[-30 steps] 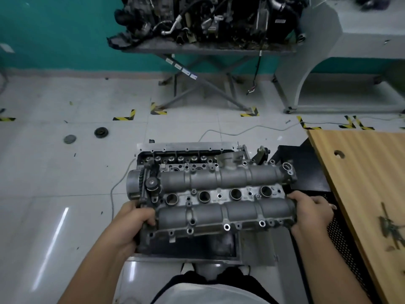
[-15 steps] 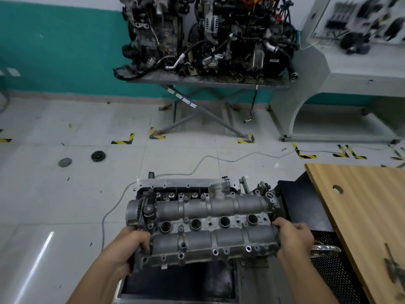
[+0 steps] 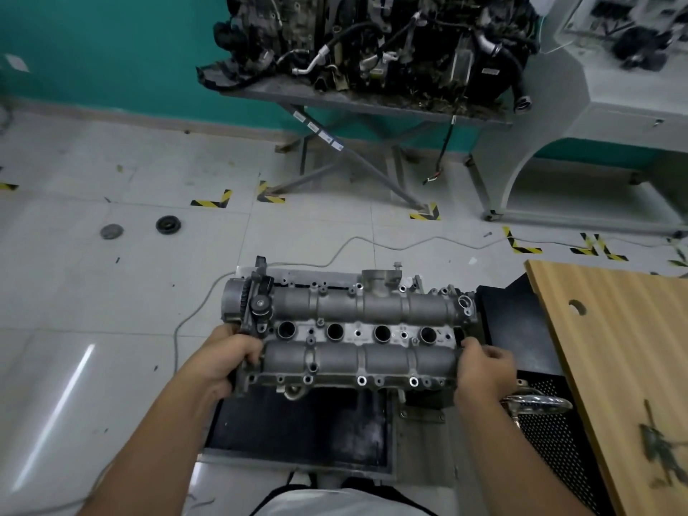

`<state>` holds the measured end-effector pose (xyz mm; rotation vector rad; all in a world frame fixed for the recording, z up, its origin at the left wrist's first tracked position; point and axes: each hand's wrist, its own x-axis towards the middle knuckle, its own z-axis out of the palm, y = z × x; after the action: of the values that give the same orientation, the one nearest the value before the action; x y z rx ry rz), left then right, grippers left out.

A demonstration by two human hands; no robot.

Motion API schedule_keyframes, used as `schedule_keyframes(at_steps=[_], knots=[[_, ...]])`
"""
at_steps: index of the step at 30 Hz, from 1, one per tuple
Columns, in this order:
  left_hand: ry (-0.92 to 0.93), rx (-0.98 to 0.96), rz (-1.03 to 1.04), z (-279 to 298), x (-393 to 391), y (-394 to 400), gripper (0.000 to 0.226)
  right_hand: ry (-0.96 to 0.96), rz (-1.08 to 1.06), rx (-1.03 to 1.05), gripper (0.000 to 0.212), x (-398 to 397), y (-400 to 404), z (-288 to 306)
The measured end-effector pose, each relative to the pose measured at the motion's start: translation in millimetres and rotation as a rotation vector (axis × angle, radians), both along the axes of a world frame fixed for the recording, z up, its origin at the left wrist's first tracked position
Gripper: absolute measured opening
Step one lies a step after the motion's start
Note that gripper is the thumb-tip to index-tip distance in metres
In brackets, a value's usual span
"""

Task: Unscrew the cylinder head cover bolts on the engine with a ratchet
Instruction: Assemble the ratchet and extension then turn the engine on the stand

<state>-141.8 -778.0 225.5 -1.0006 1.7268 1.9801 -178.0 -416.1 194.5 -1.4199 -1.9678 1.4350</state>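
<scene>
The grey cast cylinder head cover (image 3: 357, 337), with two cam tunnels and a row of round plug holes, is lifted clear above a dark tray (image 3: 298, 433) and the engine head behind it. My left hand (image 3: 219, 363) grips its left end beside the toothed pulley (image 3: 234, 299). My right hand (image 3: 484, 370) grips its right end. Empty bolt holes line the cover's near flange. No ratchet shows in view.
A wooden tabletop (image 3: 618, 359) reaches in from the right, with a black perforated cabinet (image 3: 551, 433) and chrome handle (image 3: 536, 404) below it. An engine on a stand (image 3: 372, 50) fills the back. Two round parts (image 3: 167, 225) and a cable (image 3: 372, 243) lie on the tiled floor.
Both hands have raised the cover off the engine and carried it away from my body. The dark tray beneath has come into view. The camera has tilted upward.
</scene>
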Motion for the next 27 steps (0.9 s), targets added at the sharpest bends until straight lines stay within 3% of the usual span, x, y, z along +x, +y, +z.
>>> schedule_keyframes(at_steps=[4, 13, 19, 27], knots=[[0.049, -0.051, 0.004, -2.6, -2.7, -0.1, 0.033, -0.007, 0.106, 0.09, 0.032, 8.4, -6.8, -14.6], [0.1, -0.101, -0.015, -11.0, 0.0, 1.5, 0.045, -0.125, 0.43, 0.221, 0.083, 24.5, -6.5, -41.4], [0.067, -0.09, -0.041, -25.4, 13.8, -1.4, 0.052, -0.248, 0.496, 0.22, 0.084, 18.5, 2.5, -46.0], [0.068, -0.142, -0.113, -23.6, 11.6, -1.8, 0.054, -0.219, 0.472, 0.204, 0.075, 16.1, 2.7, -47.3]])
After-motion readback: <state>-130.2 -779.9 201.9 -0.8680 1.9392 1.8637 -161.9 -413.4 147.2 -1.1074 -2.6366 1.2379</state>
